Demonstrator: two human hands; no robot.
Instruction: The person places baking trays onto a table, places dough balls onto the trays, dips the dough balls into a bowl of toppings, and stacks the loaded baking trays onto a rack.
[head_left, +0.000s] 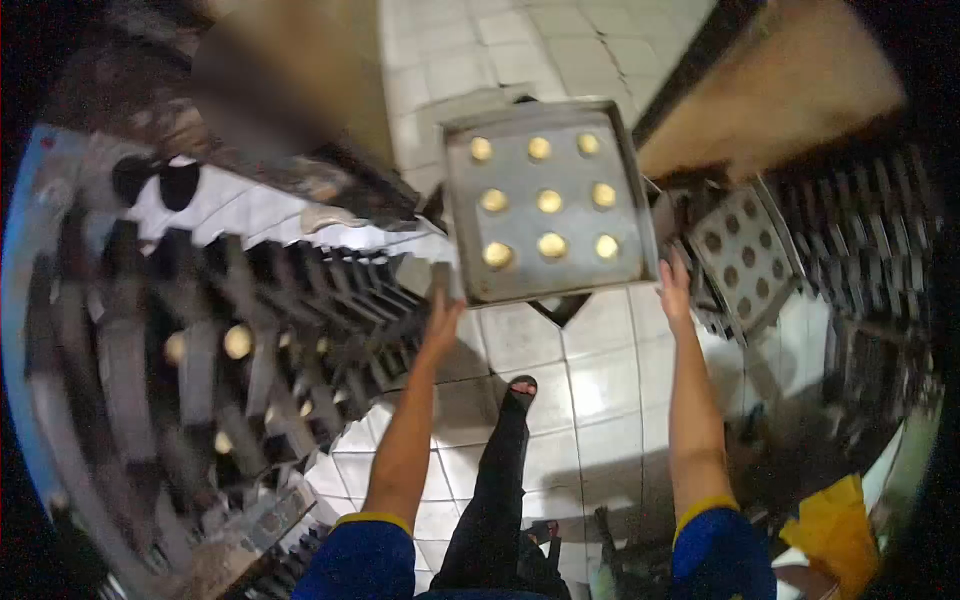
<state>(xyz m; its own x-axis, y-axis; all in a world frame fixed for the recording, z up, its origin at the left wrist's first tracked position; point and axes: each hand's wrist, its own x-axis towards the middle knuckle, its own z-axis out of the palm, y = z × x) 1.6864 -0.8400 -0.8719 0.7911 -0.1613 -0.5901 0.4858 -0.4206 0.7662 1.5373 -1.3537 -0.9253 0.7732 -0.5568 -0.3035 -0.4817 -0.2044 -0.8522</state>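
Note:
A square metal tray [520,275] bears several small round yellow dough pieces [549,201], laid out in rows. My left hand [441,318] is at the tray's near left corner, with its fingers closed around something I cannot make out. On the other side, my right hand [675,285] reaches the near right corner, its fingers stretched upward along the edge. Blur hides whether the right fingers touch the metal.
Racks stacked with trays [200,340] fill the left side. At the right are a tray with dark round pieces [745,255] and more stacked trays [870,235]. A yellow cloth [835,535] lies low right, over a tiled floor [600,380].

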